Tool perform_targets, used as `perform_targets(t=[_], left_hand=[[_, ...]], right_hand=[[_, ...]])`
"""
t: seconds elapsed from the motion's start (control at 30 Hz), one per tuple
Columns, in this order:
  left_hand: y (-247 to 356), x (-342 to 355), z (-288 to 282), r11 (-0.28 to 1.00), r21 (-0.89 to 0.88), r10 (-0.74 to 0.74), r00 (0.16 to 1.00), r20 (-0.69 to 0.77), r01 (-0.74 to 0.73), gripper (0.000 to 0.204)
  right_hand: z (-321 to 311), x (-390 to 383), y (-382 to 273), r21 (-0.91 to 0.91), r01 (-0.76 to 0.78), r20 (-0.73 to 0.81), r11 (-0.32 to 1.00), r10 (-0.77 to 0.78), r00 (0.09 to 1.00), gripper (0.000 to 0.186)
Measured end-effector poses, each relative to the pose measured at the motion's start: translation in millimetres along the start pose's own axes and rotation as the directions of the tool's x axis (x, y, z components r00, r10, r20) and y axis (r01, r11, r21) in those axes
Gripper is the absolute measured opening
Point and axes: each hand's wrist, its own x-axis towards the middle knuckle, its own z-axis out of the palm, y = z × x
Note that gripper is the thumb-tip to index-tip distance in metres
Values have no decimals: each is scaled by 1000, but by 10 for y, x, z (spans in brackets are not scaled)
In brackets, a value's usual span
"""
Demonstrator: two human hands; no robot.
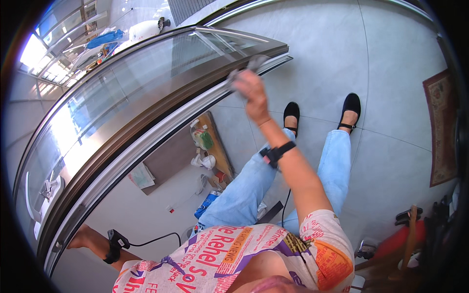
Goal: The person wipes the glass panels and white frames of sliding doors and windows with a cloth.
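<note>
A glass door [132,122] with a brown and silver frame stands open, slanting from lower left to upper middle. Near the frame's far end, my right hand [253,95] is closed on a grey cloth [249,71] pressed to the door's edge. Hand and cloth are smeared by motion. My left hand [80,238] is against the near end of the same frame at the lower left, its fingers mostly hidden by the frame. A white door handle with a lock and keys [49,189] sits on the glass side, close to that hand.
Behind my legs, a wooden board [215,146] carries a green packet and white bags, with a blue package [207,202] near it. A patterned mat [442,127] lies at the right. Red and dark items crowd the lower right. Through the glass stands a white sack [144,30].
</note>
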Motion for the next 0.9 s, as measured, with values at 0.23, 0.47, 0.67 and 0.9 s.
perform_targets(t=[0.23, 0.47, 0.67, 0.9], left_hand=[[-152, -1, -97, 986, -74, -150, 989, -7, 149, 62], [-24, -17, 40, 936, -156, -311, 949, 53, 316, 68], [-151, -391, 294, 950, -116, -294, 956, -11, 291, 70], [-176, -511, 240, 951, -84, -303, 951, -68, 297, 72]], right_hand=[[-292, 466, -6, 372, -585, 133, 721, 582, 802, 50], [34, 609, -103, 0, -51, 315, 999, 48, 948, 56], [-769, 31, 2294, -388, -385, 164, 837, 474, 865, 42], [-123, -63, 1279, -355, -282, 157, 891, 355, 922, 43]])
